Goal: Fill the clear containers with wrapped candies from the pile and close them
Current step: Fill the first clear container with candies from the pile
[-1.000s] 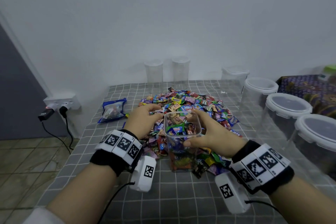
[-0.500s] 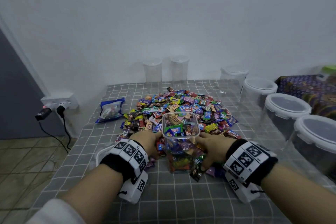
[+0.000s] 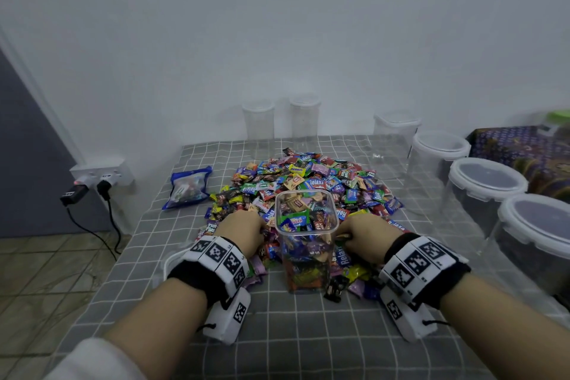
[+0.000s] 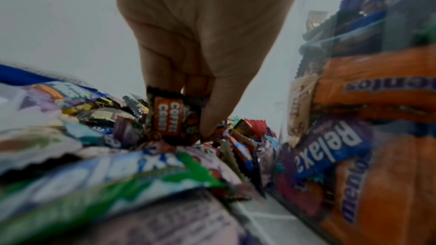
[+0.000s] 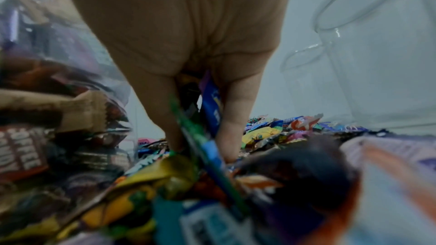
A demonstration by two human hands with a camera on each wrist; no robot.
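Candies lying all round the tall open container, left hand and right hand equally close beside it. Left fingers pinching a coffee candy; right fingers squeezing a blue wrapper. Container mouth just above and between both.

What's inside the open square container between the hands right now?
The open square container holds mixed wrapped candies nearly up to its rim, visible from above and through its clear wall. The pieces in the middle and at the bottom are hidden by others.

Container before pile (hands flanking).
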